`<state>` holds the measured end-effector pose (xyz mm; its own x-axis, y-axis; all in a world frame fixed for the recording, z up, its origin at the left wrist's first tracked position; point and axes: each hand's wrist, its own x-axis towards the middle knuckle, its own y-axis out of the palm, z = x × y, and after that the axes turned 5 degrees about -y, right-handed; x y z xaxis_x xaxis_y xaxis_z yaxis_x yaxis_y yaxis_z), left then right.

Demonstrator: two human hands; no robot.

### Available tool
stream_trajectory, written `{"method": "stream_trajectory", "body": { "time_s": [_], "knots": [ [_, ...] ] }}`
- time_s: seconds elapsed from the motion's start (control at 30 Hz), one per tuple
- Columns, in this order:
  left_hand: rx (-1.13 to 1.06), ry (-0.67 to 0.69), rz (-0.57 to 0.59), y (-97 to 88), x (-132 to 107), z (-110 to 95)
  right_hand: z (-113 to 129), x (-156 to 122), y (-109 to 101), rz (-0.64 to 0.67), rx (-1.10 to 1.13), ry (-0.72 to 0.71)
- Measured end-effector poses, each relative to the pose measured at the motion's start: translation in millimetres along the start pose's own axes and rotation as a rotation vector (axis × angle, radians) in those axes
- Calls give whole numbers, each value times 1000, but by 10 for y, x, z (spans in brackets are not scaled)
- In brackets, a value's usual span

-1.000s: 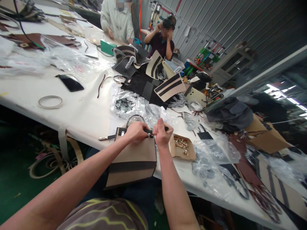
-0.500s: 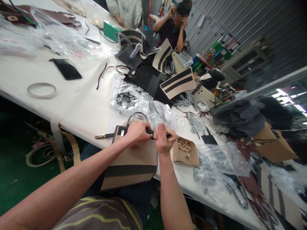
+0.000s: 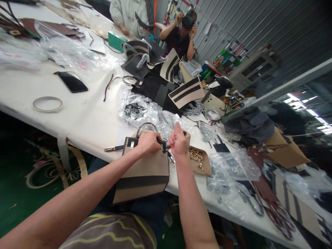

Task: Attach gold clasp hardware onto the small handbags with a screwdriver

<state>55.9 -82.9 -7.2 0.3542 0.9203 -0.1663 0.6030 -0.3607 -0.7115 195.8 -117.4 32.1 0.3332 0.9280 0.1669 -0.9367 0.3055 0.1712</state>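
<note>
A beige handbag with a black band and black top trim leans at the table's front edge, over my lap. My left hand grips its top edge, fingers curled over the trim. To the left of that hand a small silver metal plate sits on the trim. My right hand is closed round a slim dark tool, whose tip is at the bag's upper right corner; its exact kind is unclear. A round handle rises behind the bag. A black strap with a metal end sticks out to the left.
Right of the bag stands a cardboard tray of gold-coloured metal fittings. Plastic bags, a phone, a tape roll and striped bag panels lie on the white table. Two people are across the table.
My right hand has drawn slightly up and away from the bag's corner, so the tool's tip and the right strap end now show. My left hand keeps its hold.
</note>
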Motion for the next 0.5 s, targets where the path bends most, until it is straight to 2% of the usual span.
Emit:
{"method": "stream_trajectory", "body": {
  "time_s": [0.13, 0.23, 0.4, 0.47, 0.5],
  "knots": [
    [17, -2, 4, 1, -16, 4, -130, 2, 73, -41, -22, 30],
    [36, 27, -1, 8, -24, 6, -251, 172, 116, -83, -57, 73],
    [72, 39, -11, 19, -10, 14, -428, 577, 191, -103, -121, 487],
    [67, 40, -6, 16, 0, 27, -392, 615, 187, -82, -118, 524],
    [58, 43, -2, 14, 5, 34, -349, 588, 175, -68, -103, 487]
  ]
}}
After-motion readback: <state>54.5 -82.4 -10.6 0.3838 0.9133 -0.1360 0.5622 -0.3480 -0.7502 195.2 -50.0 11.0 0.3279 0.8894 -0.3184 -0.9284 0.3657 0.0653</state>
